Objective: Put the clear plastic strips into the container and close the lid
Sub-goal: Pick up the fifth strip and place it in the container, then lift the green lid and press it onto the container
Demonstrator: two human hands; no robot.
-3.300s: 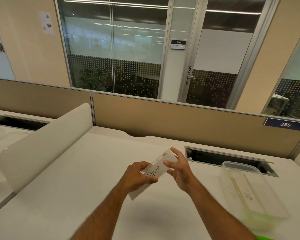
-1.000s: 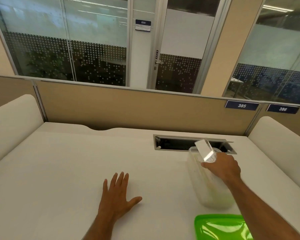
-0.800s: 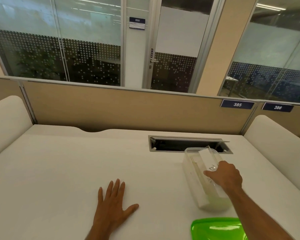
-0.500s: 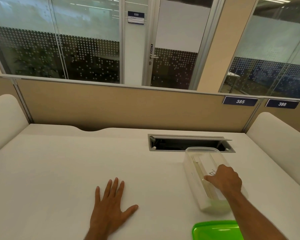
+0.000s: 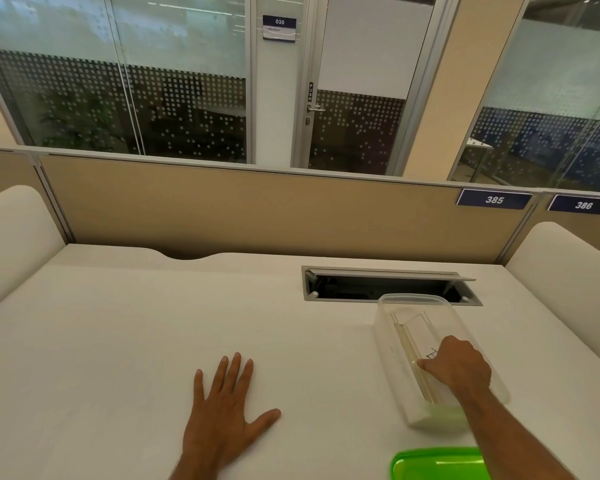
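Note:
A clear plastic container stands open on the white desk at the right. Clear plastic strips lie lengthwise inside it, one with black handwriting. My right hand reaches down into the container with its fingers curled on the near end of the written strip. My left hand lies flat on the desk at centre, fingers spread, holding nothing. The green lid lies on the desk just in front of the container, partly cut off by the bottom edge.
A rectangular cable opening is cut into the desk behind the container. Tan partition panels close off the back. White padded dividers flank the desk on the left and right.
My right hand has carried the written strip from above the container's rim down inside it and laid it flat. My left hand let go earlier and stays flat on the desk.

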